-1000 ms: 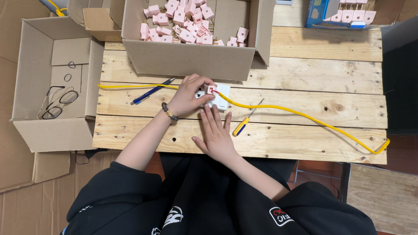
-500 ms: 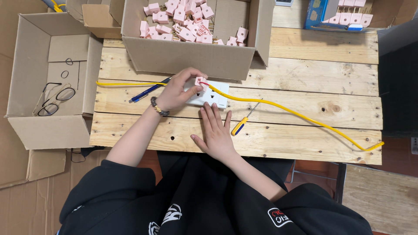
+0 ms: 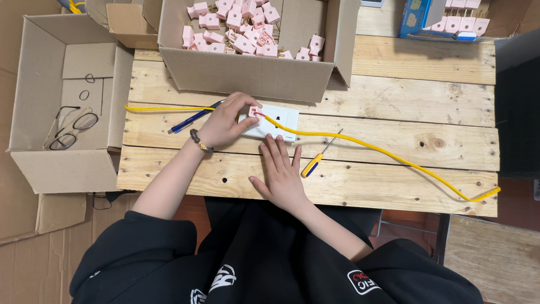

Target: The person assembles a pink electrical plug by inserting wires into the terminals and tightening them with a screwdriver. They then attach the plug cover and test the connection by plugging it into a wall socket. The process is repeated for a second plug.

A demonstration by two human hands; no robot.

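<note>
The left hand (image 3: 225, 121) pinches a small pink plug (image 3: 254, 111) with its fingers, right on top of the white socket plate (image 3: 275, 121). The plate lies on the wooden table (image 3: 394, 95). The right hand (image 3: 283, 174) rests flat just below the plate, fingers spread, holding nothing. A yellow cable (image 3: 365, 147) runs right from the plate. A screwdriver (image 3: 318, 157) lies beside the right hand.

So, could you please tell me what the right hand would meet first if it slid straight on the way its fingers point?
The right hand lies flat, fingers pointing away from the person. Straight on, it would probably first meet the white switch plate.
</note>
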